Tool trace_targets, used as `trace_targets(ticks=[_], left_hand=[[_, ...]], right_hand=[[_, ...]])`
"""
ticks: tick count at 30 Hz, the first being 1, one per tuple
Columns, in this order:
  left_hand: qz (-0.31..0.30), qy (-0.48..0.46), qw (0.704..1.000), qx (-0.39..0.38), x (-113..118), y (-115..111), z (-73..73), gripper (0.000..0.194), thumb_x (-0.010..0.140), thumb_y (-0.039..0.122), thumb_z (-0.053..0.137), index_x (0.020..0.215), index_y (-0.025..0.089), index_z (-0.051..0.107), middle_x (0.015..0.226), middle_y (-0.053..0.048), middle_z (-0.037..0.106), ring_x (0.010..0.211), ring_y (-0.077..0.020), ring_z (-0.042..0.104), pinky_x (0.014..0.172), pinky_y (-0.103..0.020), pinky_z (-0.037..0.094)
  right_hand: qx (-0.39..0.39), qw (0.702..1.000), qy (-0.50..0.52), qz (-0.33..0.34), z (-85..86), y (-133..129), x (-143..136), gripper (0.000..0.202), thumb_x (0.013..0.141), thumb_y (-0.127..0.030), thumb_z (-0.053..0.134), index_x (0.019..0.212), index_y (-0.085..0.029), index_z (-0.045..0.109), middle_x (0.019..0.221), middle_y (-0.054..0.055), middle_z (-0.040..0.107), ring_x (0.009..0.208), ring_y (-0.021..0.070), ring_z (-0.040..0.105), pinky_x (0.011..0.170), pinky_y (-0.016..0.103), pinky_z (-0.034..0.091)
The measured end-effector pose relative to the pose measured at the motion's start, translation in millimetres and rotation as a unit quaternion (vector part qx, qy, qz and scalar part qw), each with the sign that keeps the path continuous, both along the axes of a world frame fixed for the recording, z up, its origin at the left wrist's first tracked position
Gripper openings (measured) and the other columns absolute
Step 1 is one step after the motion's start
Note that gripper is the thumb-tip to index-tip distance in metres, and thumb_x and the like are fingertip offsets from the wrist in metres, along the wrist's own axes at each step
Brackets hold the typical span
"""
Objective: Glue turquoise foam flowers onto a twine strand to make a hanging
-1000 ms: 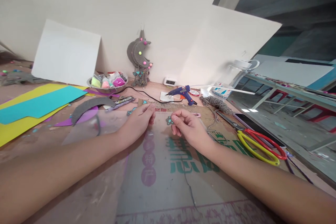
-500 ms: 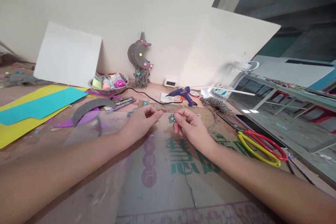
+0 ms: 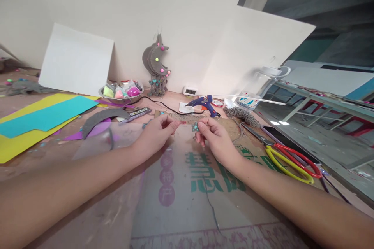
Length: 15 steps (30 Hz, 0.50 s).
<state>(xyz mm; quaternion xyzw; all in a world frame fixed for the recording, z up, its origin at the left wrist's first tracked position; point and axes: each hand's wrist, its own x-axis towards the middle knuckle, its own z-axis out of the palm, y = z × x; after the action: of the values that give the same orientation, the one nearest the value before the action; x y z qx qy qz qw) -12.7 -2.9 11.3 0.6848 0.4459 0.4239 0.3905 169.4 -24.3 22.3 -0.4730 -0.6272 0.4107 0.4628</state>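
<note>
My right hand (image 3: 214,138) is closed, pinching a small grey ornament with turquoise patches (image 3: 194,126) between thumb and fingers. Facing it a short way to the left, my left hand (image 3: 159,134) has thumb and forefinger pressed together; whatever lies between them is too small to make out. Both hands are just above a translucent plastic sheet (image 3: 178,218) over printed cardboard. Another small grey-and-turquoise piece (image 3: 144,125) shows partly behind my left hand. A dark thread (image 3: 212,210) lies on the sheet below my right hand.
Beyond the hands rests a blue glue gun (image 3: 204,103) with a cord. At right are grey yarn (image 3: 242,116), red-and-yellow-handled scissors (image 3: 289,163), a phone (image 3: 288,142) and a plastic jug (image 3: 254,89). Leftward are a clay-filled bowl (image 3: 121,101), coloured sheets (image 3: 49,116) and a moon ornament (image 3: 156,60).
My right hand has shifted slightly right with the ornament, which has turned a little. The gap between my hands is wider; my left hand has barely moved.
</note>
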Motion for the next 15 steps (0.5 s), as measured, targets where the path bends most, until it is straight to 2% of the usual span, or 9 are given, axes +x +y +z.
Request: trace_targets(ticks=[2, 4, 7, 8, 9, 11, 12, 14, 15], left_hand=[[-0.007, 0.043, 0.999, 0.016, 1, 0, -2.5, 0.035, 0.085, 0.046, 0.035, 0.07, 0.018, 0.051, 0.065, 0.0, 0.054, 0.058, -0.013, 0.05, 0.054, -0.025, 0.038], [-0.052, 0.113, 0.991, 0.049, 1, -3, -3.6, 0.032, 0.085, 0.041, 0.036, 0.07, 0.018, 0.053, 0.075, -0.003, 0.061, 0.07, -0.0163, 0.055, 0.063, -0.028, 0.041], [-0.195, 0.16, 0.966, 0.061, -1, -14, 6.8, 0.018, 0.08, 0.033, 0.048, 0.069, 0.019, 0.052, 0.105, -0.006, 0.062, 0.1, -0.0209, 0.055, 0.082, -0.031, 0.04], [-0.27, 0.146, 0.952, 0.015, -4, -19, 14.2, 0.018, 0.079, 0.033, 0.05, 0.068, 0.019, 0.051, 0.111, -0.005, 0.061, 0.105, -0.0206, 0.053, 0.083, -0.031, 0.04], [-0.362, 0.131, 0.921, -0.066, -6, -24, 22.9, 0.018, 0.08, 0.034, 0.05, 0.069, 0.02, 0.05, 0.111, -0.005, 0.062, 0.104, -0.0196, 0.055, 0.08, -0.029, 0.042], [-0.474, 0.108, 0.847, -0.214, -10, -32, 39.9, 0.023, 0.085, 0.04, 0.039, 0.075, 0.022, 0.05, 0.093, -0.006, 0.068, 0.086, -0.0201, 0.063, 0.066, -0.03, 0.045], [-0.49, 0.112, 0.829, -0.246, -12, -33, 46.4, 0.027, 0.084, 0.043, 0.038, 0.074, 0.022, 0.051, 0.088, -0.006, 0.069, 0.08, -0.0207, 0.064, 0.063, -0.03, 0.045], [-0.37, 0.115, 0.902, -0.189, -14, -29, 52.2, 0.033, 0.082, 0.048, 0.04, 0.069, 0.021, 0.055, 0.078, -0.005, 0.068, 0.068, -0.0184, 0.062, 0.057, -0.026, 0.042], [-0.304, 0.161, 0.929, -0.134, -15, -23, 51.5, 0.032, 0.08, 0.047, 0.043, 0.067, 0.021, 0.057, 0.073, -0.004, 0.066, 0.064, -0.0172, 0.06, 0.056, -0.025, 0.041]], right_hand=[[-0.018, 1.0, 0.019, 0.006, -4.6, 8, 4, 0.024, 0.082, -0.041, 0.049, 0.074, -0.02, 0.042, 0.054, -0.004, 0.053, 0.044, 0.0077, 0.044, 0.045, 0.02, 0.034], [-0.026, 0.999, 0.038, 0.011, -10.3, 18, 9, 0.026, 0.081, -0.042, 0.05, 0.073, -0.02, 0.041, 0.056, -0.004, 0.054, 0.044, 0.0077, 0.045, 0.045, 0.02, 0.036], [-0.027, 0.998, 0.065, 0.001, -15.9, 31, 17, 0.027, 0.078, -0.043, 0.052, 0.074, -0.02, 0.04, 0.054, -0.005, 0.053, 0.042, 0.0072, 0.044, 0.043, 0.019, 0.036], [-0.028, 0.997, 0.073, -0.004, -16.5, 34, 19, 0.027, 0.078, -0.044, 0.053, 0.075, -0.02, 0.04, 0.053, -0.005, 0.052, 0.041, 0.007, 0.044, 0.042, 0.019, 0.035], [-0.029, 0.996, 0.08, -0.008, -16.6, 35, 20, 0.028, 0.077, -0.044, 0.053, 0.075, -0.02, 0.04, 0.052, -0.006, 0.052, 0.04, 0.0068, 0.043, 0.041, 0.019, 0.035], [-0.029, 0.996, 0.086, -0.009, -16.0, 36, 21, 0.029, 0.076, -0.045, 0.054, 0.075, -0.02, 0.039, 0.052, -0.006, 0.052, 0.039, 0.0066, 0.043, 0.04, 0.018, 0.035], [-0.027, 0.996, 0.087, -0.008, -15.7, 36, 22, 0.03, 0.076, -0.046, 0.054, 0.074, -0.02, 0.039, 0.052, -0.006, 0.052, 0.039, 0.0066, 0.042, 0.04, 0.018, 0.035], [-0.023, 0.996, 0.088, -0.006, -15.6, 35, 21, 0.03, 0.076, -0.046, 0.053, 0.074, -0.02, 0.039, 0.051, -0.006, 0.052, 0.038, 0.0064, 0.042, 0.039, 0.018, 0.035], [-0.022, 0.996, 0.089, -0.006, -15.9, 35, 21, 0.03, 0.076, -0.046, 0.053, 0.074, -0.02, 0.039, 0.051, -0.006, 0.052, 0.038, 0.0063, 0.042, 0.039, 0.018, 0.035]])
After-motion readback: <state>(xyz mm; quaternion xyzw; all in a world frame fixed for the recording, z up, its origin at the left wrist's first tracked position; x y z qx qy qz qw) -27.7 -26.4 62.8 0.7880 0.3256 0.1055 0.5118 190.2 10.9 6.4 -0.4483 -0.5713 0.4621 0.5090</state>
